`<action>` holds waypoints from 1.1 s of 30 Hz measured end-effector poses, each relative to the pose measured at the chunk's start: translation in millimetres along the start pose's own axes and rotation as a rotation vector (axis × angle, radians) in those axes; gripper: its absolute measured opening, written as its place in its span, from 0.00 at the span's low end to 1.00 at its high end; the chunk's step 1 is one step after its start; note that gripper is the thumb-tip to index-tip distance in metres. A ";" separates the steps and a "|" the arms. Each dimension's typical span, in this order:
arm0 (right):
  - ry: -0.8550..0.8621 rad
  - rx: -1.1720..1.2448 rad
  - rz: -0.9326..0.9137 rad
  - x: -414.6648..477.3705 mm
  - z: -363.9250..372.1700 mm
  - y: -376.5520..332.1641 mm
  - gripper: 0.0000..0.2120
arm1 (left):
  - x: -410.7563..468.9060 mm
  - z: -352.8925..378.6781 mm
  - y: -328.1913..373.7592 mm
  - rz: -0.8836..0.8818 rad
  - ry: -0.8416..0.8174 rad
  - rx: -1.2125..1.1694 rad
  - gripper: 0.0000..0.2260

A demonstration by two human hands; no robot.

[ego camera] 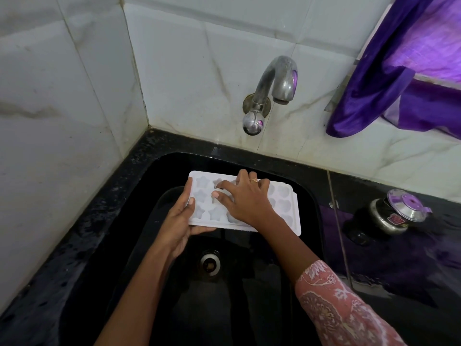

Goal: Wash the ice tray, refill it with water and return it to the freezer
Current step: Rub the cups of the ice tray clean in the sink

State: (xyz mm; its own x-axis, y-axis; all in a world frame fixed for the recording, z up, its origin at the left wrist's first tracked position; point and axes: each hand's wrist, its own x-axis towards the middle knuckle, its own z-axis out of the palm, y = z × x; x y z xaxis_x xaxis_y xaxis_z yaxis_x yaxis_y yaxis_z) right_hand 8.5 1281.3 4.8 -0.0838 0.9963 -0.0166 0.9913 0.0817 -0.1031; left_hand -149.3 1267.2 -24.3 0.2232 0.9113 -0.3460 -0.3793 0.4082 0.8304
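Left grip (pixel 178 222) clamps the ice tray (pixel 284 203) at its left end: thumb on top, fingers curled under. Right grip (pixel 245 198) rests on the tray's top face, fingers spread across the star moulds, pinching nothing. The tray is held face up over the black sink (pixel 224 308). Drain (pixel 210 264) is just below the grips. Tap (pixel 272 91) sits on the wall beyond them. A lidded metal pot (pixel 396 213) stands on the worktop (pixel 399 265), well right of the right grip.
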 end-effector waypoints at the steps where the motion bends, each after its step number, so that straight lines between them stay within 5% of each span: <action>1: 0.002 -0.006 0.004 0.0 -0.4 0.0 0.21 | 0.3 0.3 -0.4 -0.003 0.006 -0.003 0.20; 15: -0.011 0.010 0.009 1.2 2.2 -5.8 0.21 | 4.8 -4.3 -3.5 -0.003 0.034 -0.050 0.18; 21: 0.117 0.054 -0.032 1.0 -2.6 -11.5 0.19 | 4.9 -2.5 -6.2 0.000 0.030 -0.079 0.18; 33: 0.038 0.019 -0.097 16.3 4.5 -28.2 0.21 | 2.7 -1.3 -5.0 0.037 0.016 -0.076 0.18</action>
State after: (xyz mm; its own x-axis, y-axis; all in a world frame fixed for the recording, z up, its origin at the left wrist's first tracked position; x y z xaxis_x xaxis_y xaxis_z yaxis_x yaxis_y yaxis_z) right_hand -21.2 1295.1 3.0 -0.1749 0.9841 0.0323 0.9766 0.1775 -0.1216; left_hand -148.1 1267.7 -29.9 0.1938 0.9264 -0.3229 -0.4539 0.3765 0.8076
